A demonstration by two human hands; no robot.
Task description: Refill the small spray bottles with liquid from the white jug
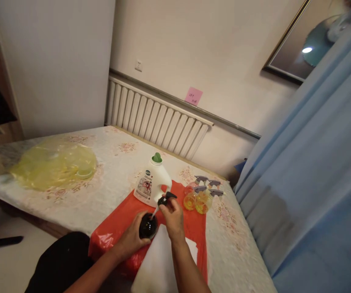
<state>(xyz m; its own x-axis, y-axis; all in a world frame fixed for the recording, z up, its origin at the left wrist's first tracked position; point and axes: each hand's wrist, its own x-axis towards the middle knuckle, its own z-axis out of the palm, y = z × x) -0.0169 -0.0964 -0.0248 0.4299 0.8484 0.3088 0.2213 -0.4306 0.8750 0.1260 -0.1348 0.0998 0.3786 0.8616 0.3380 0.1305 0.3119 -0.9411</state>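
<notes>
Wrapped around a dark, glossy round bottle [148,227], my left hand [133,234] steadies it over the red plastic sheet [114,219]. My right hand [173,215] pinches a black pump head [167,198], whose pale tube slants down to the bottle's mouth. How deep the tube's end sits cannot be made out. Just behind my hands stands a white jug [152,182] with a printed label, a handle and a green piece [156,158] at its open neck. Under my right forearm lies a white sheet or cloth [155,266].
Several round clear-yellow containers [202,203] with grey-purple tops stand right of the jug. A yellow plastic bag [53,165] lies on the left of the floral tablecloth [126,147]. A green-rimmed lid [84,174] is beside it. A radiator [157,116] and blue curtain [300,162] border the table.
</notes>
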